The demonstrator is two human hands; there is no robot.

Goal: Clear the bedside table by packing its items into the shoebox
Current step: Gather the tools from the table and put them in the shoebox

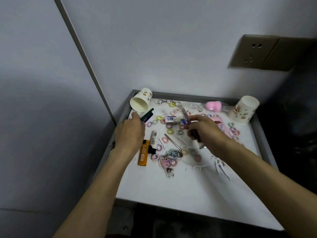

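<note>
Head view has you bent over the bedside table [265, 134], both arms reaching to its far half; your right hand [205, 131] curls its fingers round a small bundle of pens [185, 115], held slanting with one end pointing far and left, probably so that you can gather more before a single trip to the box; your left hand [132, 133] stretches toward a dark green pen [147, 114] at the far left, fingertips at its near end, and the back of the hand hides whether they have closed on it; the shoebox is nowhere in sight, so packing looks barely begun.

Around your hands lie scattered hair rings [169, 131], an eraser box [172, 119], an orange lighter [143, 154] near the left wrist, a charm keychain [169, 160] and white floss picks [217, 166] to the near right; one paper cup [139, 103] lies tipped over in the far left corner; an upturned cup [243, 109] stands far right, with a pink sponge [212, 105] just left of it. The top is white with a raised grey rim, set into a pale corner; a wall socket [253, 52] sits above on the right.
</note>
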